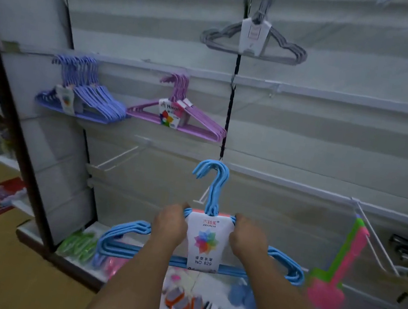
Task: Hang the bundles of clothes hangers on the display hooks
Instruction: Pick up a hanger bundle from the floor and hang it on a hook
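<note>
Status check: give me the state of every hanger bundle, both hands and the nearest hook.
Blue hanger bundle: held upright, not yet hung.
Left hand: grips the bundle's left shoulder.
Right hand: grips its right shoulder.
Purple bundles: hung.
Pink bundle: hung.
Grey bundle: hung.
White display hook: bare.

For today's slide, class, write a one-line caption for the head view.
Both hands, left and right, hold a blue hanger bundle up before a white display hook.
</note>
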{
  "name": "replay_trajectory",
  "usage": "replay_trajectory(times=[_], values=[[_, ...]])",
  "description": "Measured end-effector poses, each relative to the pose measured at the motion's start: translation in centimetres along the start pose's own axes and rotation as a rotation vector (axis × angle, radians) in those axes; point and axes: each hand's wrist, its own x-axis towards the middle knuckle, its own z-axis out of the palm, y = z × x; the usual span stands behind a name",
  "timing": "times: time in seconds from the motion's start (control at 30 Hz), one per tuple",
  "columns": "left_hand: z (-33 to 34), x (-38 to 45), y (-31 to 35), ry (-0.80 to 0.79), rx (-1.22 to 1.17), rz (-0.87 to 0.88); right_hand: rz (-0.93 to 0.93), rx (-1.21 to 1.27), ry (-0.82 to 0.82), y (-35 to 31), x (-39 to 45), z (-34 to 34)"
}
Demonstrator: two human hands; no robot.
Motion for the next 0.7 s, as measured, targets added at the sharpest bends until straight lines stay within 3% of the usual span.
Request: replay_trajectory(times=[0.23,0.5,0.6,0.7], values=[[-2.0,4.3,4.2,0.128,-0.014,0.122,-0.014,-0.068,0.173,0.5,4.2,-5.2],[-2.3,8.8,8.7,0.187,-0.061,0.241,0.1,-0.065,0.289,1.9,7.5,-8.9],[-2.3,10.5,9.8,0.173,-0.069,0.273,0.159,0.056,0.262,2.5,9.1,-9.3],[-2.0,12.6,10.4,0.144,-0.068,0.298,0.162,0.355,0.165,3.4,11.0,-9.8]])
